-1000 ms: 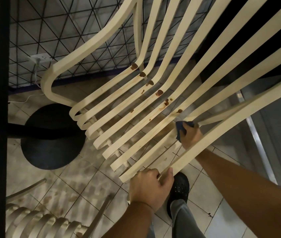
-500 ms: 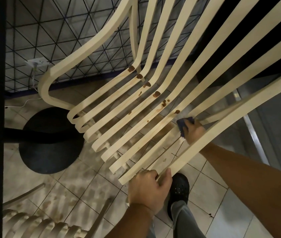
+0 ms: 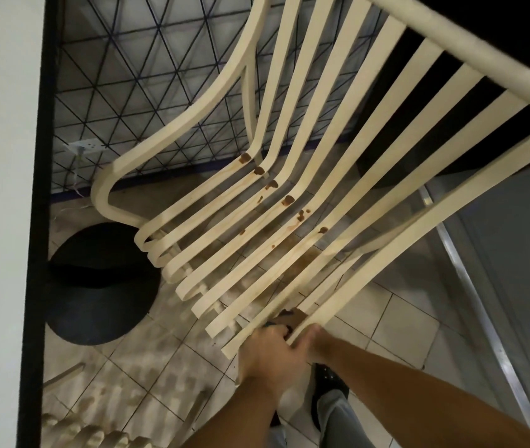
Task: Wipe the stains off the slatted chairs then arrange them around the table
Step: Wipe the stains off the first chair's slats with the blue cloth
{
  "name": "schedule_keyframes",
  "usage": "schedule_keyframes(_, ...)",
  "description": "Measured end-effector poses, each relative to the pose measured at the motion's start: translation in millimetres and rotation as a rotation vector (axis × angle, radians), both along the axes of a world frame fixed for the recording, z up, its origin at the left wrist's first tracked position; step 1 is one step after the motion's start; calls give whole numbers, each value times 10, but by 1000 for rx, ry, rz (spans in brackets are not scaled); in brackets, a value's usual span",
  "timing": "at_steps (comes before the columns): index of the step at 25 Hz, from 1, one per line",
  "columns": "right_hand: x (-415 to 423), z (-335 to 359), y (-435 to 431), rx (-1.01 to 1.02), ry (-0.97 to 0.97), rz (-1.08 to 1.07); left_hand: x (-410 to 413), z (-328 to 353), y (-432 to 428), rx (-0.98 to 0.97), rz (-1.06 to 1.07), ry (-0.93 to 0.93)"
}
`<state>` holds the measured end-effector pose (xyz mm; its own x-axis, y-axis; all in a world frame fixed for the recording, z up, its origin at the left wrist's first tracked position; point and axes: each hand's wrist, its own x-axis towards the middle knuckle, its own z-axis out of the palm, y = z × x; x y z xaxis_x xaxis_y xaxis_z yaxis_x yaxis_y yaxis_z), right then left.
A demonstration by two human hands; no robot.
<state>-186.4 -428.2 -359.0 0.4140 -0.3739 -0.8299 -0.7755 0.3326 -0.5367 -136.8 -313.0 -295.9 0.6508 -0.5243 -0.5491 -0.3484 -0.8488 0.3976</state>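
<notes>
A cream slatted chair [image 3: 347,176] fills the view, tipped toward me. Several brown stains [image 3: 288,200] dot the slats where the seat bends into the back, and faint brown smears run down the seat slats. My left hand [image 3: 270,354] grips the front end of the nearest slat. Just beyond it, my right hand [image 3: 294,318] is tucked between the two nearest slats and mostly hidden. It holds a dark blue cloth [image 3: 271,324], of which only a sliver shows.
The white table top with a black edge [image 3: 1,189] runs down the left, its round black base [image 3: 95,286] on the tiled floor. A second slatted chair [image 3: 89,434] peeks in bottom left. A metal floor rail [image 3: 470,286] lies right, and my black shoe [image 3: 328,383] below.
My right hand has slid the cloth down the slat from near the stains to the front edge, beside my left hand. More of the chair back has come into view.
</notes>
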Motion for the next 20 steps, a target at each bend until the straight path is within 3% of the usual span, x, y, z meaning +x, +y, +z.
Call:
schedule_keyframes(1,-127,111,86,48,-7,91,2,17,7,-3,30,26)
schedule_keyframes(3,-437,317,125,-49,-14,146,4,122,30,-12,65,69)
schedule_keyframes(8,-1163,1270,-133,-126,-91,-101,-62,782,371,-192,270,53)
schedule_keyframes(12,-1064,2292,-208,-134,-289,-113,-28,1478,516,-322,471,475)
schedule_keyframes(20,-315,3961,317,-5,-575,-126,236,2977,518,-733,799,898)
